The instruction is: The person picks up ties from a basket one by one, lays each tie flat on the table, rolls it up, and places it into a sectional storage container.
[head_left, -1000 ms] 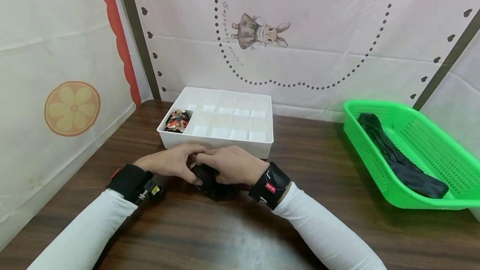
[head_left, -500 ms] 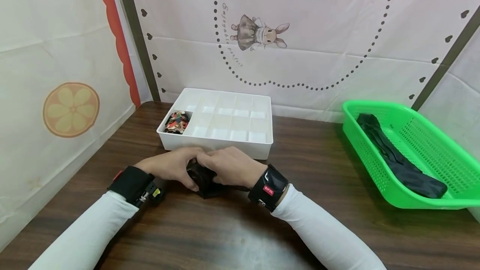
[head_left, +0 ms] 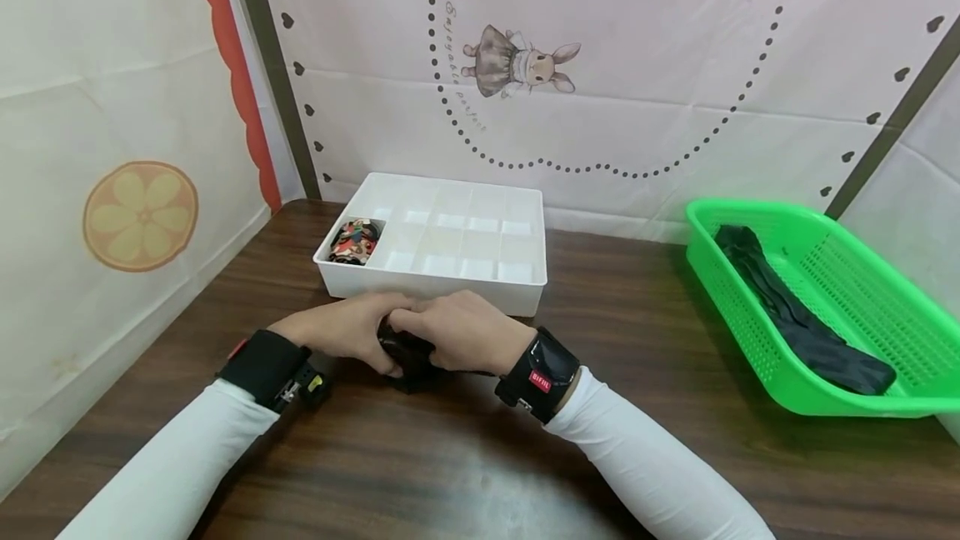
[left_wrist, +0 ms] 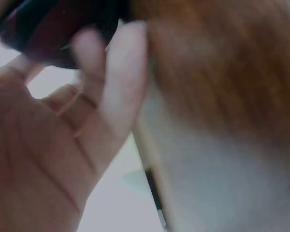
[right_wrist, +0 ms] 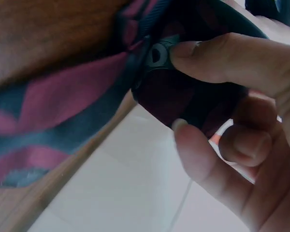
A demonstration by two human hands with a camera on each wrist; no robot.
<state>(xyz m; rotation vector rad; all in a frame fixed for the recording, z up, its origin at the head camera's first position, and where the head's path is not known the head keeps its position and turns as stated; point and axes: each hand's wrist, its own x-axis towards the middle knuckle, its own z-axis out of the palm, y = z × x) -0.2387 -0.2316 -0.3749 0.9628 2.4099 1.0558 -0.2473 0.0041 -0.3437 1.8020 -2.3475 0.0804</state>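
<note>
Both hands hold a dark necktie [head_left: 408,352] just in front of the white box, with part of it rolled up. In the right wrist view it shows maroon and dark teal stripes, and a loose length [right_wrist: 72,104] trails from the roll. My right hand [head_left: 468,332] pinches the roll, thumb beside a small light label [right_wrist: 157,55]. My left hand [head_left: 348,327] curls round the roll's other side; in the left wrist view its fingers [left_wrist: 123,72] touch the dark roll [left_wrist: 63,34]. Fingers hide much of the roll.
A white divided box [head_left: 431,277] stands behind the hands, with a colourful patterned fabric bundle [head_left: 355,242] in its front left compartment. At the right, a green basket [head_left: 780,394] holds a long folded black cloth piece [head_left: 802,323]. Printed curtains [head_left: 637,65] hang behind the table.
The loose part of the necktie on the table has grown shorter, drawn in toward the hands. Both hands stay in nearly the same place, with small shifts of the fingers.
</note>
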